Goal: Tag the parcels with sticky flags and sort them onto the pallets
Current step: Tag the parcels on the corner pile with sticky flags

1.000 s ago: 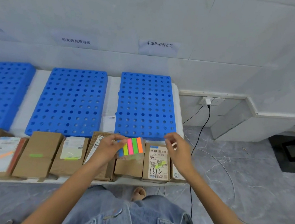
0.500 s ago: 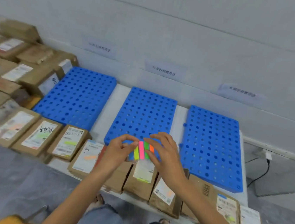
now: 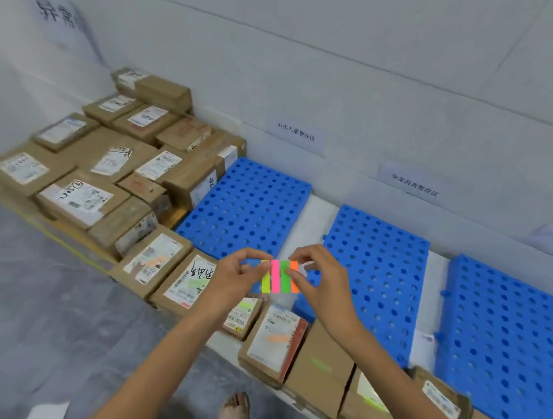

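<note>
Right hand [image 3: 324, 290] has joined left hand [image 3: 232, 278], both pinching sticky flags [image 3: 279, 277] (four colours) above parcels [image 3: 274, 340].

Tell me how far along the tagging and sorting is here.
Done: front-row brown cardboard parcels already carry orange or green flags. In hand: the left hand and right hand pinch the neon striped sticky-flag pad, apparently peeling another flag. Left: no parcel shows on the three blue perforated plastic pallets, so sorting remains.

Both bare forearms reach forward; the left hand [image 3: 231, 278] and the right hand [image 3: 326, 292] pinch opposite edges of a neon-striped sticky-flag pad [image 3: 277, 276] with curled fingers.
</note>
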A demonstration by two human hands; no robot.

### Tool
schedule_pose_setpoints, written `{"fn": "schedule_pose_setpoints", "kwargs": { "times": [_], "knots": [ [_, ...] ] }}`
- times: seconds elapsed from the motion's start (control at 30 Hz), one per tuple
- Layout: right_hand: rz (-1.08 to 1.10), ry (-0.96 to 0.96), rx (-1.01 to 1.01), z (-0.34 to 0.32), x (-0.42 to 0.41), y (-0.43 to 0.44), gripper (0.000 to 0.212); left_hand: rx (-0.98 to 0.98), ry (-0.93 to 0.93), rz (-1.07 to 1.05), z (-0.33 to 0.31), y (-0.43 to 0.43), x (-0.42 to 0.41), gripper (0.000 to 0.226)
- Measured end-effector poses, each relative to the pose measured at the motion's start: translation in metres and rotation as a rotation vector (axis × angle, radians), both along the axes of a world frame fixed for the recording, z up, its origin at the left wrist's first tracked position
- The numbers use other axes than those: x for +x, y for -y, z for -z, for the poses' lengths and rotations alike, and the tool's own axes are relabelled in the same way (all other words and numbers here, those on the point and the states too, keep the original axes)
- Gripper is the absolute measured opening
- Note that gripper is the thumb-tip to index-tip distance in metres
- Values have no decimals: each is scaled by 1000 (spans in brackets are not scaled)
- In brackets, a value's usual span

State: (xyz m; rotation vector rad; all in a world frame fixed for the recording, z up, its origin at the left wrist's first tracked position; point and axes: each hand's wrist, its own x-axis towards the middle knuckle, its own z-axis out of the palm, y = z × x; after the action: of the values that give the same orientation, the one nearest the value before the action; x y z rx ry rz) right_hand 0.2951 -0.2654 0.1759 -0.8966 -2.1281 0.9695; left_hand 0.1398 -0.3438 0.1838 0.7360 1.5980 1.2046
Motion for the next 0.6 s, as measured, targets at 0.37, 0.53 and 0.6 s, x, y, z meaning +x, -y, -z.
{"fn": "schedule_pose_setpoints", "kwargs": {
  "times": [0.37,0.53,0.6],
  "knots": [
    [7,-90,-861,0,-27,1,23,-31,169,-180,13,25,-17,22],
    [5,-67,-933,8,-64,11,17,-105,170,-131,21,30,-45,35],
    [-10,-50,-878,10,-88,10,13,-161,122,-65,21,29,-63,33]
  ]
}}
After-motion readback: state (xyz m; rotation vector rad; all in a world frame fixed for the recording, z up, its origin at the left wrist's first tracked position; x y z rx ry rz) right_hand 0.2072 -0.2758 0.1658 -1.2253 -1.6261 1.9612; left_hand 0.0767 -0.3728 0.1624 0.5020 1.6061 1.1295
